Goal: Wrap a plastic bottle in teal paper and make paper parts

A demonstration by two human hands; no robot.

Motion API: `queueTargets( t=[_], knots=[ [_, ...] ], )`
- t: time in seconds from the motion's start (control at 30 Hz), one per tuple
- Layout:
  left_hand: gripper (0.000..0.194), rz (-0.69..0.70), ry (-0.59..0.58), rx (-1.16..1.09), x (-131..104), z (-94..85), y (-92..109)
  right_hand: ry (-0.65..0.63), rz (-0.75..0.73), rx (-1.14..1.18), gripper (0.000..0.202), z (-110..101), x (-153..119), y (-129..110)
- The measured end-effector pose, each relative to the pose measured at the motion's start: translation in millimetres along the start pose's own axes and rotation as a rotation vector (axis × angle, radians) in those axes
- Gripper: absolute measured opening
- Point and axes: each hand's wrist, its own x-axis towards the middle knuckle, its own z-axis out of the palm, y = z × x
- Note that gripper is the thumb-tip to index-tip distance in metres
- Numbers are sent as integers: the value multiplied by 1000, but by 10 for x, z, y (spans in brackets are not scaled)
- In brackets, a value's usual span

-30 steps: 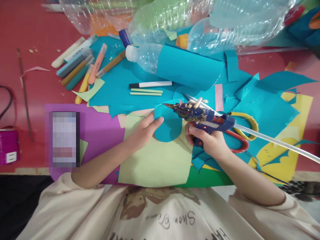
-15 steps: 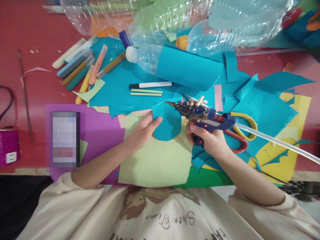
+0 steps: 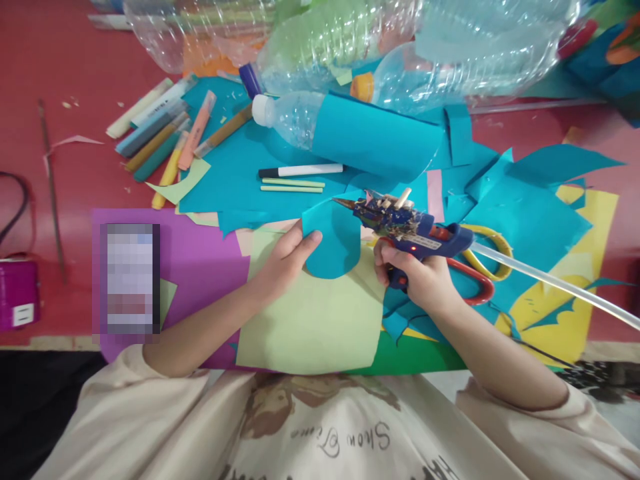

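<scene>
My left hand pinches the left edge of a blue paper piece with a rounded bottom, held over a pale green sheet. My right hand is wrapped round the handle of a dark blue glue gun, whose red light is lit. The gun's nozzle points left, at the top edge of the blue piece; whether it touches is hard to tell. A long clear glue stick sticks out of the gun's back end.
Scissors lie behind my right hand. Beyond my hands are a white marker, two thin green strips and a blue-wrapped bottle. Several markers lie at the left, large clear bottles at the back.
The blue piece and my left hand have shifted slightly left and up. The glue gun has moved a little to the right and up, its nozzle still by the piece's top edge.
</scene>
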Motion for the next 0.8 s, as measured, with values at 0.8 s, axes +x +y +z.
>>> queueTargets(
  t=[0.8],
  knots=[
    [46,-20,79,-9,-2,-29,-46,69,-20,44,20,-14,42,-7]
  ],
)
